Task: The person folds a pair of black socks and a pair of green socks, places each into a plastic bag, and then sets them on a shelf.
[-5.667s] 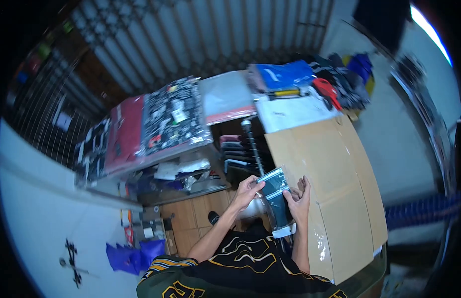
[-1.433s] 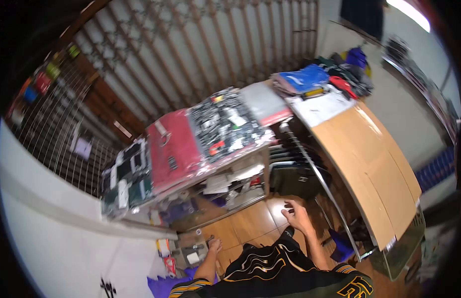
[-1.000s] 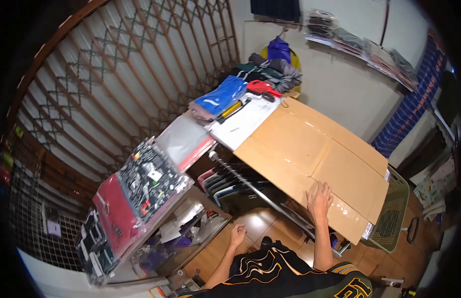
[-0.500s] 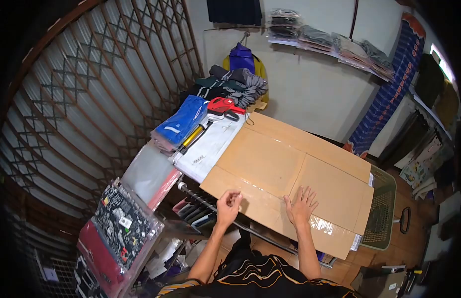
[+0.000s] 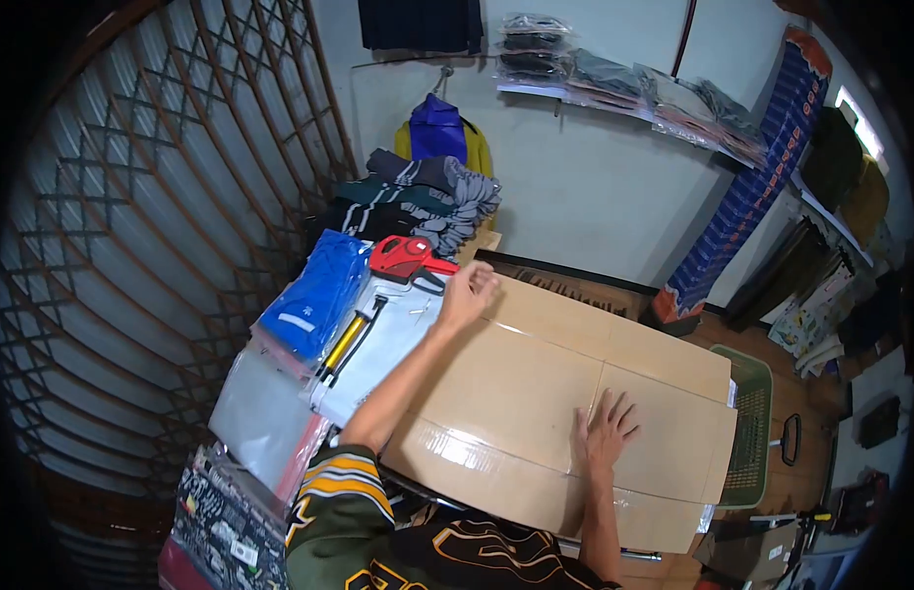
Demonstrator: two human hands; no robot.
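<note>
A large flat cardboard sheet (image 5: 536,393) with creases and shiny clear tape lies across the table. My left hand (image 5: 469,295) is at its far left corner, beside the red tape dispenser or label gun (image 5: 410,260); its fingers are curled, and whatever they may hold is too small to make out. Flat on the cardboard, right of the middle, rests my right hand (image 5: 606,433), fingers spread and holding nothing.
Blue packed clothing (image 5: 317,295) and a yellow-and-black tool (image 5: 347,344) lie left of the cardboard. Folded garments (image 5: 418,197) are piled behind. A green basket (image 5: 752,433) stands at the right. Packed clothes (image 5: 605,79) fill a wall shelf.
My left hand has moved from the cardboard's near left edge to its far left corner. My right hand stays flat on the cardboard. The camera view has shifted.
</note>
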